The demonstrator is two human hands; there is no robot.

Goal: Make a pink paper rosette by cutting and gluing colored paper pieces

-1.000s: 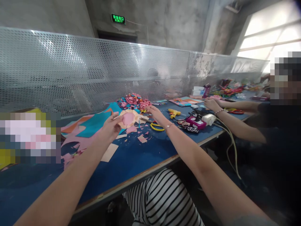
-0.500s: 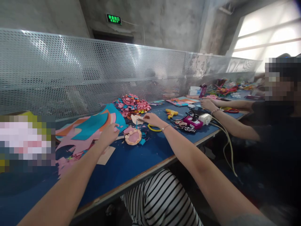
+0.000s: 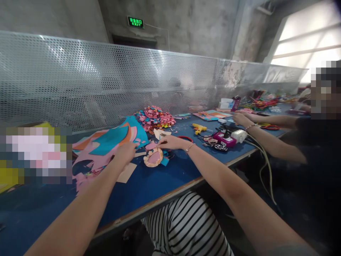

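A round paper piece (image 3: 153, 157), pink with a tan rim, lies on the blue table (image 3: 149, 185) between my hands. My right hand (image 3: 172, 142) reaches left just above it, fingers pinched together on a small pink paper scrap (image 3: 151, 145). My left hand (image 3: 125, 151) rests knuckles-up on the edge of a stack of pink, teal and orange sheets (image 3: 106, 142); its fingers curl down out of sight. A teal scrap (image 3: 164, 162) sits by the round piece.
A heap of cut coloured scraps (image 3: 156, 116) lies by the perforated metal screen (image 3: 133, 81). A tan sheet (image 3: 126, 173), a red loop handle (image 3: 185, 137), a yellow glue gun (image 3: 198, 128) and a pink device (image 3: 225, 138) lie around. A co-worker's hand (image 3: 239, 119) works at the right.
My left hand has put the round piece down on the table and moved onto the sheets. My right hand has drawn back from the scrap heap to a scrap beside the round piece.
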